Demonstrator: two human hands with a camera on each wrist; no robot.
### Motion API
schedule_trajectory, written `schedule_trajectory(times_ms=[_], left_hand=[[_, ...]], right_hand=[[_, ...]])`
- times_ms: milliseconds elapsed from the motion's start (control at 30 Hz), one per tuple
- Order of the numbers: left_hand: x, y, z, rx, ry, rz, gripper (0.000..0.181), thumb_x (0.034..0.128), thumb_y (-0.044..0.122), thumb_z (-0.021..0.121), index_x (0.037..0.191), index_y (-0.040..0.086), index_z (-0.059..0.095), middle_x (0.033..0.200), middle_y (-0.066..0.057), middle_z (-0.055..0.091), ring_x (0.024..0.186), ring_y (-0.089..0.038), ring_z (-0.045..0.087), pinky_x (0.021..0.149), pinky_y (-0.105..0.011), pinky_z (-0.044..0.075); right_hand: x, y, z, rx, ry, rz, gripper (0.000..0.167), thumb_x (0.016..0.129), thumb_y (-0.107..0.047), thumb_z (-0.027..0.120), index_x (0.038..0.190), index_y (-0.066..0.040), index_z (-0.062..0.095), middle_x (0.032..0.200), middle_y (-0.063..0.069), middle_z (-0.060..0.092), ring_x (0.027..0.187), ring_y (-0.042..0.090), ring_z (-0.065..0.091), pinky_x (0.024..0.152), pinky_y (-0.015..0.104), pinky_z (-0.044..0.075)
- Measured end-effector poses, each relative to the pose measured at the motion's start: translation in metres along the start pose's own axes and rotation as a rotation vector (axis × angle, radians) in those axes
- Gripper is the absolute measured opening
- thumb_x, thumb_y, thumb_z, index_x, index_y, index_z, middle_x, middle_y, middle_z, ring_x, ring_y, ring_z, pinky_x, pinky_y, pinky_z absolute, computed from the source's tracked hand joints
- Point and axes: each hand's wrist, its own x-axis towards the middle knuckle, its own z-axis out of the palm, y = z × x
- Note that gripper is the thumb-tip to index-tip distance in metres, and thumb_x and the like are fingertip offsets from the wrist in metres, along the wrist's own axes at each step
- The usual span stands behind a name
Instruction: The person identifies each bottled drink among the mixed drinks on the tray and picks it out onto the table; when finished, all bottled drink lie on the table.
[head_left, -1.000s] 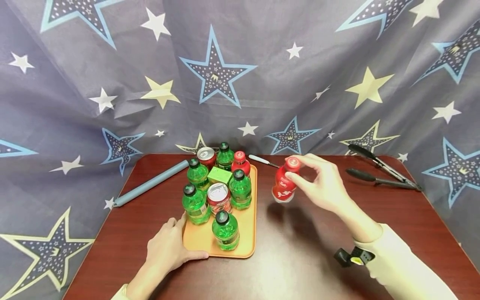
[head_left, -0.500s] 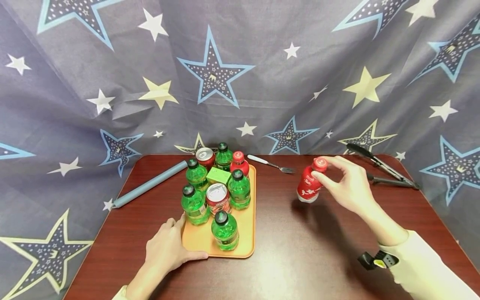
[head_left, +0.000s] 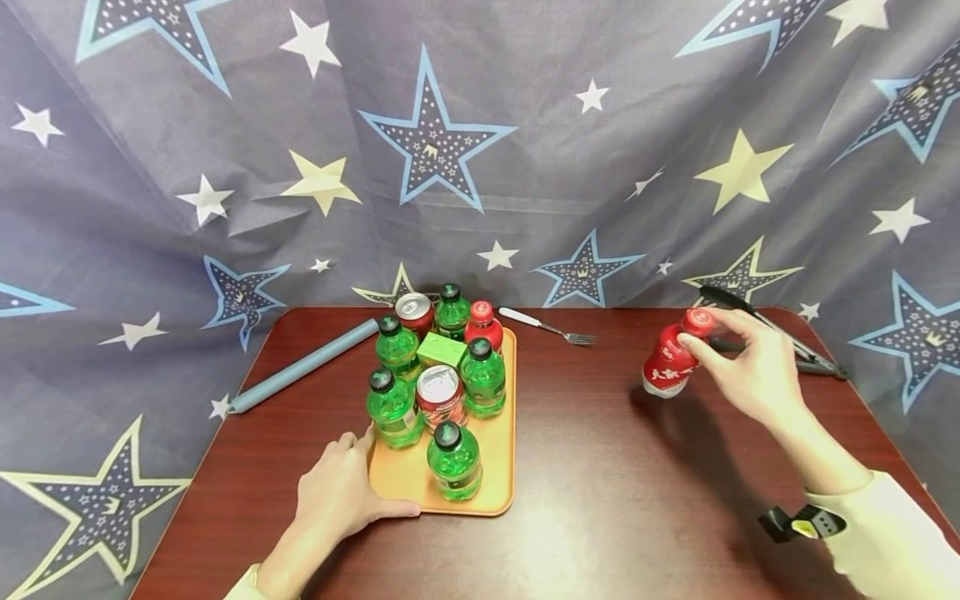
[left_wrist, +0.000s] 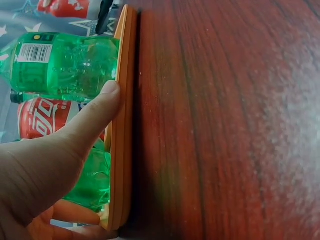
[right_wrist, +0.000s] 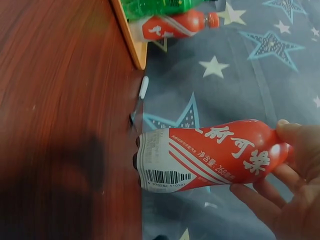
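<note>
My right hand (head_left: 761, 367) holds a red plastic soda bottle (right_wrist: 215, 155) by its neck, thumb and fingers pinching just below the red cap. The bottle hangs slightly tilted above the table, its shadow apart from its base. My left hand (head_left: 337, 492) grips the near left corner of an orange tray (head_left: 491, 483), thumb along the front rim and fingers at the left side. On the tray stand several green bottles (head_left: 455, 467), two red soda cans (head_left: 441, 400), another red bottle (head_left: 484, 327) and a green box (head_left: 441, 350).
A grey-blue rod (head_left: 303, 367) lies left of the tray. Behind and to its right is a white-handled fork (head_left: 547, 326). Black-tipped tongs (head_left: 813, 358) lie at the far right, partly behind my right hand. A starry curtain (head_left: 480, 150) hangs behind the brown table (head_left: 600, 483).
My right hand has carried the red bottle to the right, away from the tray, uncovering the fork's tines and coming in front of the tongs. My left hand stays at the tray corner.
</note>
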Motion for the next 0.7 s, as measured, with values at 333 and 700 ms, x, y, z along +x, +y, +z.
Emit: schedule_trajectory(times_ms=[333,700], left_hand=[[-0.001,0.000,0.000,0.000,0.001,0.000,0.148,0.0398,0.094,0.084,0.159,0.013,0.050,0.106,-0.012,0.062,0.102,-0.032,0.064,0.063,-0.055,0.056],[0.000,0.000,0.000,0.010,0.000,0.005,0.148,0.0401,0.096,0.082,0.157,0.011,0.052,0.108,-0.013,0.063,0.102,-0.032,0.065,0.064,-0.056,0.056]], right_hand=[[0.000,0.023,-0.014,-0.040,0.030,0.069,0.040,0.081,-0.011,0.091,0.119,-0.010,0.081,0.098,-0.055,0.051,0.080,-0.027,0.049,0.073,0.008,0.034],[-0.005,0.045,-0.026,-0.074,0.037,0.148,0.037,0.083,-0.013,0.090,0.118,-0.011,0.081,0.094,-0.059,0.049,0.082,-0.031,0.046,0.072,0.004,0.031]])
